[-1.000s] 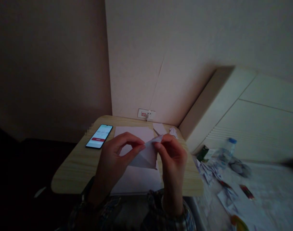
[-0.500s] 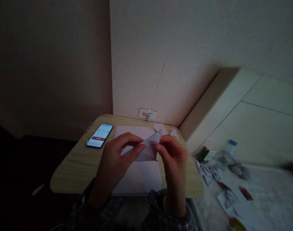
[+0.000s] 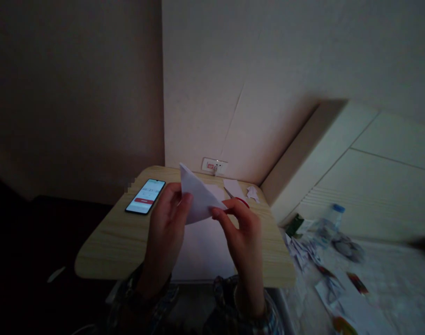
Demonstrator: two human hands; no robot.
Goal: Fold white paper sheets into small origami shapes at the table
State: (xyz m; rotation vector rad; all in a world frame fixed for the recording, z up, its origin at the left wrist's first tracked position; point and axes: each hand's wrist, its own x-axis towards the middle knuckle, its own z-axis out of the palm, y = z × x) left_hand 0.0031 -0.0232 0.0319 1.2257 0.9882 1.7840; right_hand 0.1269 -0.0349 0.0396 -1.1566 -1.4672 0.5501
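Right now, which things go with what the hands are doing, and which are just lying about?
Part of it:
- paper, held by the left hand and right hand
- maybe the sheet under the hands
- maybe the scissors, unheld

Probably just lying about:
- phone, screen lit
- bottle with a blue cap

Just below the near edge of the table (image 3: 104,251), the left sleeve (image 3: 166,297) and right sleeve (image 3: 223,300) are of matching plaid, a dark ground crossed by bluish and paler lines. The cloth looks loose and creased, and the right cuff (image 3: 219,284) puckers along its rim. Beyond the cuffs, over the table, the left hand (image 3: 166,228) and right hand (image 3: 243,230) are bare. Shadow blurs the left sleeve's pattern.
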